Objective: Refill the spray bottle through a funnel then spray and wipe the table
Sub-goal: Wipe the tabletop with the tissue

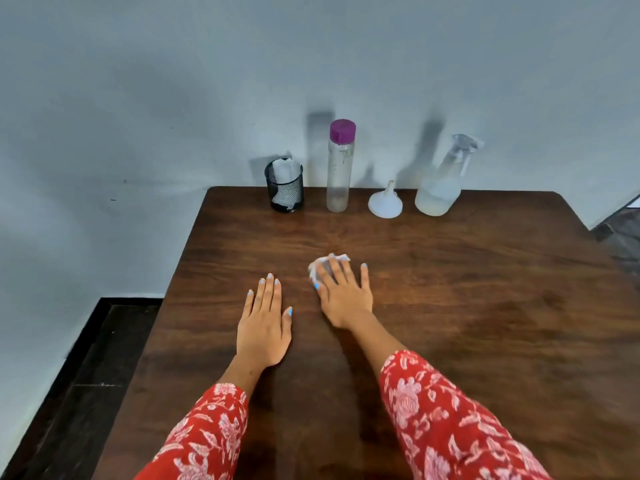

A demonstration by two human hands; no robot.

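The right hand (341,296) is laid palm down on the dark wooden table (485,306), its fingers spread and nearly straight over a crumpled white tissue (320,268). The tissue is pressed to the wood under the index and middle fingers, and only its far and left edges are seen past the fingertips; nothing is curled round it. The left hand (265,323) is rested flat on the table just to the left of the right hand, fingers straight and close together, with nothing held or covered. Both forearms are clothed in red sleeves (450,420) with a pale floral print.

Well beyond the right hand's fingertips, along the table's far edge by the wall, four things are stood in a row. Furthest right of the hand, the clear spray bottle (440,192) is seen upright, with cloudy liquid in its lower part and its trigger head on. Just left of it, a white funnel (385,202) is set mouth down, spout up. Straight ahead of the right hand a tall clear bottle (338,171) with a purple cap is stood. Beyond the left hand, a black mesh cup (284,188) is filled with white tissues.
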